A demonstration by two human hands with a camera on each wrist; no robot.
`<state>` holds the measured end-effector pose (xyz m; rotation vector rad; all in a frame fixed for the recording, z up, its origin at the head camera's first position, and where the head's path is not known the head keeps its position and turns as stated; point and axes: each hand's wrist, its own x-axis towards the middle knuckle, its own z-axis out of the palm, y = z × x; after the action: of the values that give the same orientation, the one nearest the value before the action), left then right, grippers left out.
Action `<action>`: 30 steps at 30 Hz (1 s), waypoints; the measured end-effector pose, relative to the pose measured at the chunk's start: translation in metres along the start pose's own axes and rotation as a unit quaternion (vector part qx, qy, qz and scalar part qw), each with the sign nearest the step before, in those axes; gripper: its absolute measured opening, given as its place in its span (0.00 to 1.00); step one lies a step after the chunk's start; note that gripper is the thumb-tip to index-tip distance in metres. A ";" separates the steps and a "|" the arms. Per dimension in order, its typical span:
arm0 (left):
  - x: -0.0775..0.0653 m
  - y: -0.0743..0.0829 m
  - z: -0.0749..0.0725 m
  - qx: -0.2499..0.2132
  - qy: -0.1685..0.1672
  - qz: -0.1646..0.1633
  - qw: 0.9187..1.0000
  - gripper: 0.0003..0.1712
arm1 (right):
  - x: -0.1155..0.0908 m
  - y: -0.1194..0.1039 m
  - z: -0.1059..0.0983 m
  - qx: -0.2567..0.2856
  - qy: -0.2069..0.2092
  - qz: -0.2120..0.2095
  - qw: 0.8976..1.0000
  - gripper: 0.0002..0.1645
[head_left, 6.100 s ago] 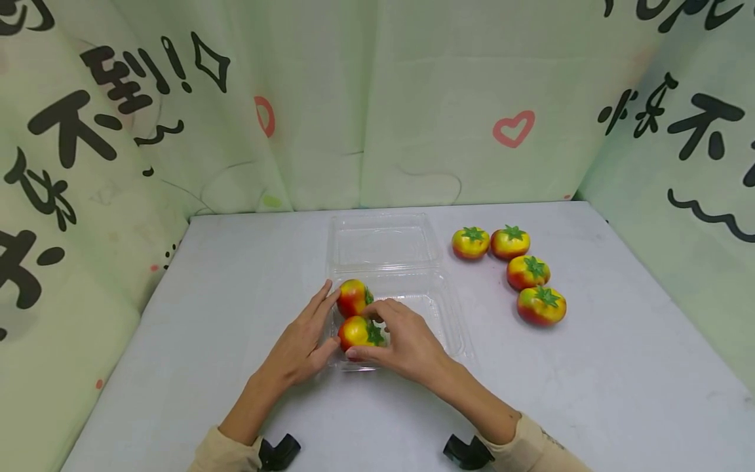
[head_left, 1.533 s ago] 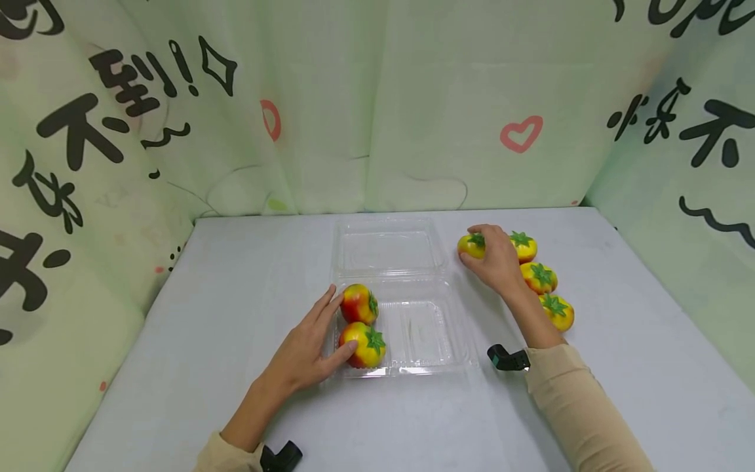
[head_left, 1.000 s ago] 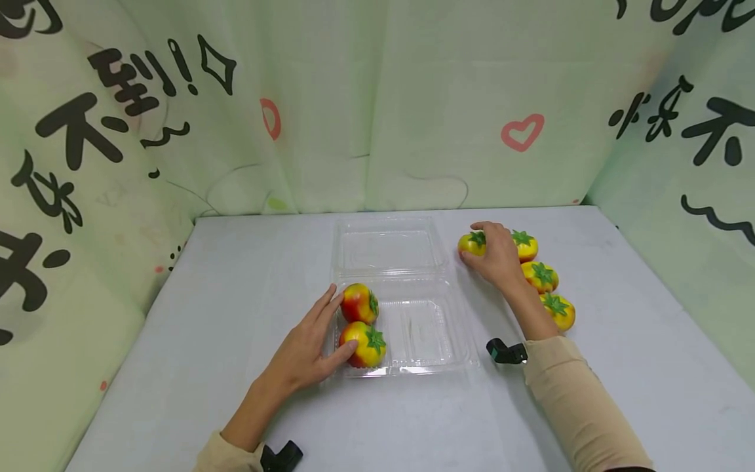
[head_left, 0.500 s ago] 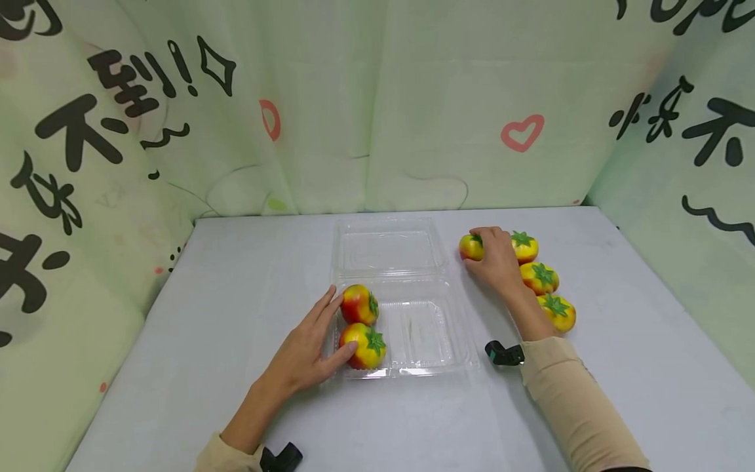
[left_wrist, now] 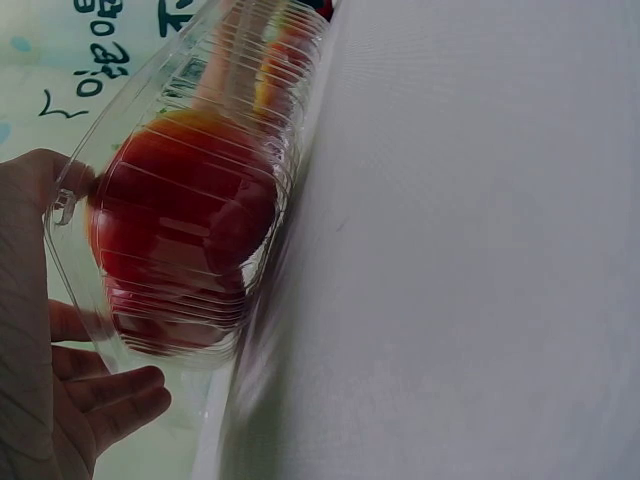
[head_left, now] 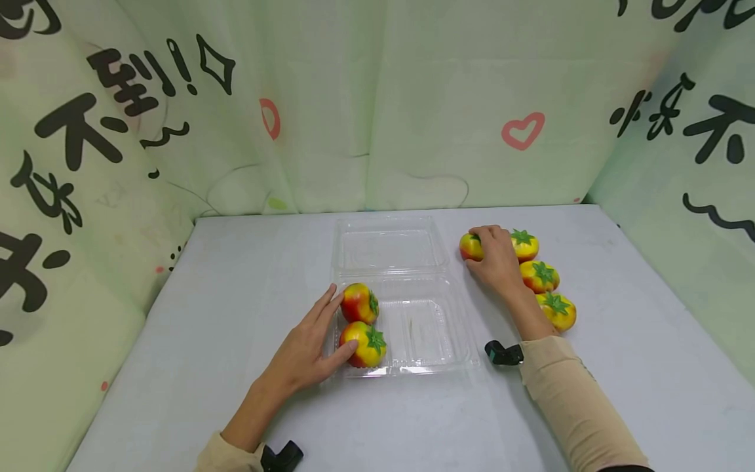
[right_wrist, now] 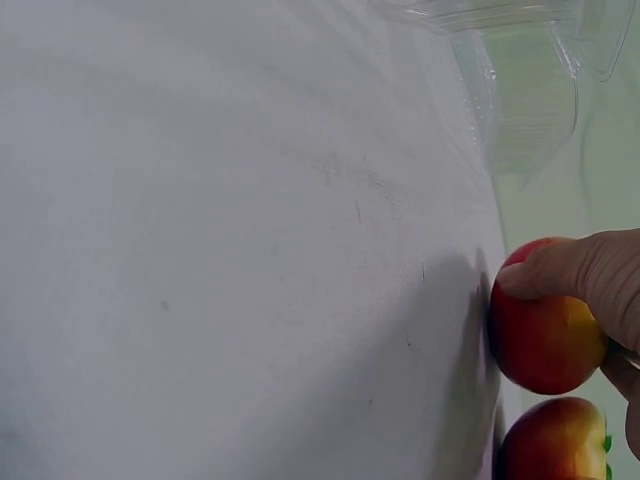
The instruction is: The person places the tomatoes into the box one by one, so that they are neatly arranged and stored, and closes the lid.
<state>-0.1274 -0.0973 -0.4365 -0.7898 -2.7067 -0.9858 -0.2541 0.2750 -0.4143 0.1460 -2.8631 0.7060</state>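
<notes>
My left hand (head_left: 307, 351) rests at the left side of a clear plastic clamshell box (head_left: 425, 328), fingers extended along its rim, thumb touching the nearer of two red-yellow persimmons (head_left: 367, 345). Just behind it lies the other persimmon (head_left: 360, 303), also in the box. In the left wrist view, both show red through the ribbed box wall (left_wrist: 285, 170). At the back right, my right hand (head_left: 498, 259) grips a persimmon (head_left: 470, 247) that sits on the table; in the right wrist view the thumb (right_wrist: 545, 272) presses on its side.
The box's lid (head_left: 386, 246) lies folded back toward the curtain (head_left: 436, 118). To the right of my right hand, three more persimmons stand in a row: a far one (head_left: 525, 246), a middle one (head_left: 539, 276) and a near one (head_left: 557, 311). The table (head_left: 177, 393) is white.
Since the earliest frame, my right hand has left the persimmons in the box and moved to the far-right one. Over the last second it tilts that persimmon slightly; my left hand stays put.
</notes>
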 end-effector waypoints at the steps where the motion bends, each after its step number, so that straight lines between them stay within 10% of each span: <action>1: 0.000 0.000 0.000 0.000 -0.001 -0.001 1.000 0.47 | 0.000 0.000 0.000 -0.002 -0.001 -0.002 1.000 0.33; 30: 0.000 0.002 -0.001 -0.002 -0.001 -0.004 1.000 0.46 | -0.015 -0.011 -0.014 0.060 0.061 0.000 0.996 0.34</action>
<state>-0.1263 -0.0966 -0.4347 -0.7797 -2.7125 -0.9926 -0.2353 0.2730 -0.4005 0.1166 -2.7048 0.8574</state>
